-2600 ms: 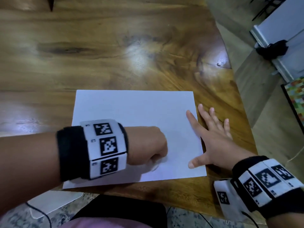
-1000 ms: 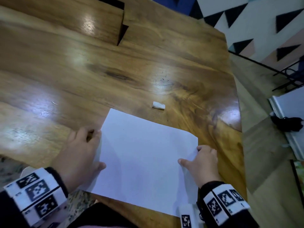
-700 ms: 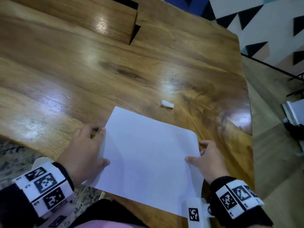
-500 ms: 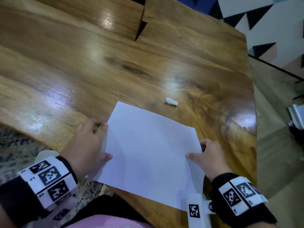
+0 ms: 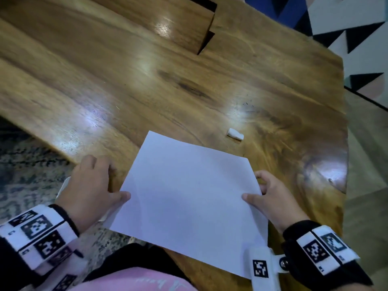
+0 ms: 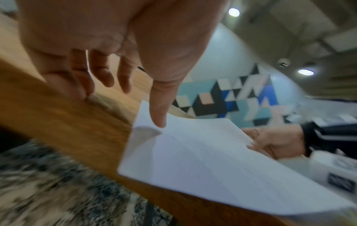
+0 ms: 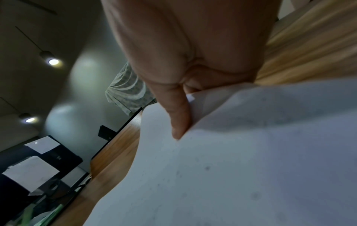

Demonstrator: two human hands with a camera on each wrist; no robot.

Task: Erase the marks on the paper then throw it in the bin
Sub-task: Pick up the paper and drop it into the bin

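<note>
Glossy wooden worktop [image 5: 147,85] with a rounded corner

A small white eraser [image 5: 235,134] lies on the bare wood, just beyond the far corner of the white paper [image 5: 189,202], whose near edge overhangs the worktop's rim.

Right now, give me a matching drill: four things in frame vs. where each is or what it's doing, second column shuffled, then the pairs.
Things:
1. paper
2. eraser
3. left hand
4. right hand

States:
A. lies alone on the wooden table, beyond the sheet's far edge
B. pinches the sheet's right edge, thumb on top
C. held at both side edges, near end overhanging the table's edge
D. thumb on the sheet's left edge, fingers on the wood beside it

Pairs: 1-C, 2-A, 3-D, 4-B
</note>
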